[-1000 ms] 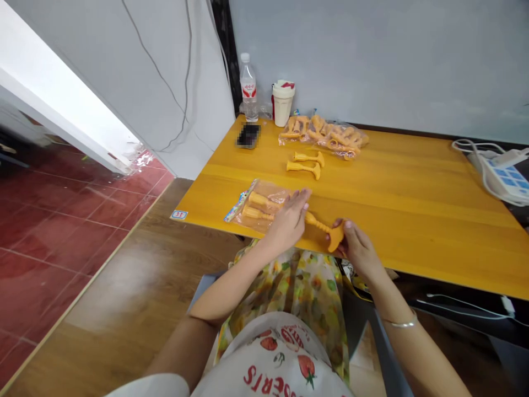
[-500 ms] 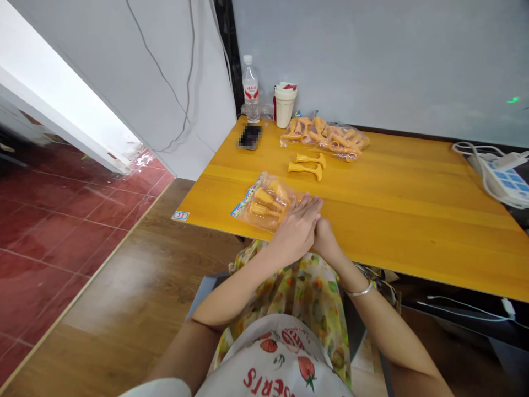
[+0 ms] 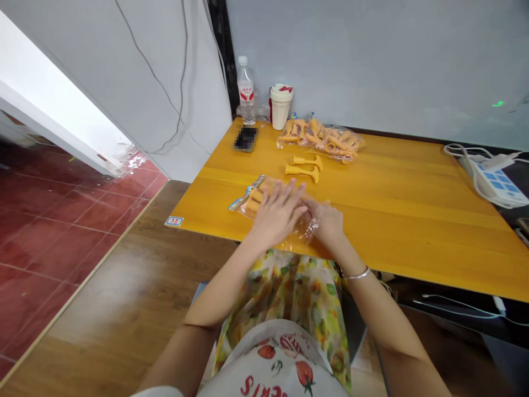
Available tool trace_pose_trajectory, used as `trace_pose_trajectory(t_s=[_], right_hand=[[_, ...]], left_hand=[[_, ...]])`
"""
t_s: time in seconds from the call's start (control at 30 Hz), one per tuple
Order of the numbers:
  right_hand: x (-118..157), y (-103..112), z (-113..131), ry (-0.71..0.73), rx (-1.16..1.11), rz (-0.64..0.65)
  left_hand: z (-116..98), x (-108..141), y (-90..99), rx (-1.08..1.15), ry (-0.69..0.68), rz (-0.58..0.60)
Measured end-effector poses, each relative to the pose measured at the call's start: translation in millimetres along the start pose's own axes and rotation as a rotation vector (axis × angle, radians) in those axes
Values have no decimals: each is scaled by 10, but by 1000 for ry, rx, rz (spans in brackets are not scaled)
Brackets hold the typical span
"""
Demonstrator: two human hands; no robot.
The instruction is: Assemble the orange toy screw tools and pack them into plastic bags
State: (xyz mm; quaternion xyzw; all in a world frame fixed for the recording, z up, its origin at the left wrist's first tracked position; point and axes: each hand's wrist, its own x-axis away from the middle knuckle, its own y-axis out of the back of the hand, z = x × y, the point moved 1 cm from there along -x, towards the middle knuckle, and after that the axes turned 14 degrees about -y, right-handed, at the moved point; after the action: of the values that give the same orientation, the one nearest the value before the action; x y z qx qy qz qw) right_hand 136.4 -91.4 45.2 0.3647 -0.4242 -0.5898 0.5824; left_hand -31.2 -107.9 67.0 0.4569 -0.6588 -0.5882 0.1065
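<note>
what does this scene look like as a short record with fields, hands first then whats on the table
left hand: spread flat, over the clear bag
right hand: at the bag's right end, fingers bent; grip unclear
bag contents: orange pieces, partly hidden by the left hand
loose items: two orange hammer-shaped pieces, beyond the bag
back of table: bottle, cup, bagged orange pieces
far right: white power strip

Silver bangle [image 3: 359, 274]; white top [image 3: 285, 361] (strawberries [image 3: 305, 374], red lettering [image 3: 261, 387]); yellow-green patterned lower garment [image 3: 295, 292].
</note>
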Motion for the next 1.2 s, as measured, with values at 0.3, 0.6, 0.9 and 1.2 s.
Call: trace_pose_trajectory(t_s=[0.3,0.6,0.9,1.2], right_hand=[[-556,621,-229,-178,209,-197],[-1318,124,289,160,33,-17],[-931,397,-300,22,-680,-197],[-55,383,-160,-6,-1165,-100]], left_hand=[[586,120,-247,-202,150,70],[447,134,-320,-252,233,4],[557,228,-237,-222,316,-63],[-197,-237,10,98,-100,-241]])
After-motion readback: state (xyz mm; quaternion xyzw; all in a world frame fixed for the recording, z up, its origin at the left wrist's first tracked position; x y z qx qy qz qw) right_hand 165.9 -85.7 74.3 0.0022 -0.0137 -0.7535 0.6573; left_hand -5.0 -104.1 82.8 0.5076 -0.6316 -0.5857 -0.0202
